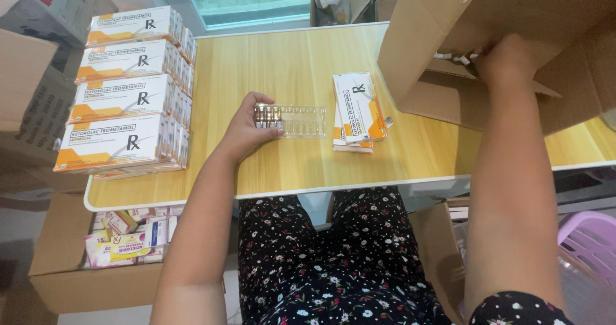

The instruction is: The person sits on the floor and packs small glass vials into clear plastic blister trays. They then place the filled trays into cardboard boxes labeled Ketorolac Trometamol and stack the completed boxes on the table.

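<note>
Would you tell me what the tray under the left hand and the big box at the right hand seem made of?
The tray looks like clear, glossy thin plastic: the tabletop shows through. The big box seems matte brown cardboard, with folded flaps.

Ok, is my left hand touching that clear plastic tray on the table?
Touching. The head view shows the left hand with fingers curled over the near end of the clear plastic tray, thumb along its edge.

Tray (296, 121) is lying mid-table (282, 62), w/ left hand (247, 129) on its left end. Small boxes (357, 110) are sitting just right of it. Carton (513, 17) is resting at table's right, right hand (507, 59) inside. Box stacks (125, 87) are standing far left.
</note>
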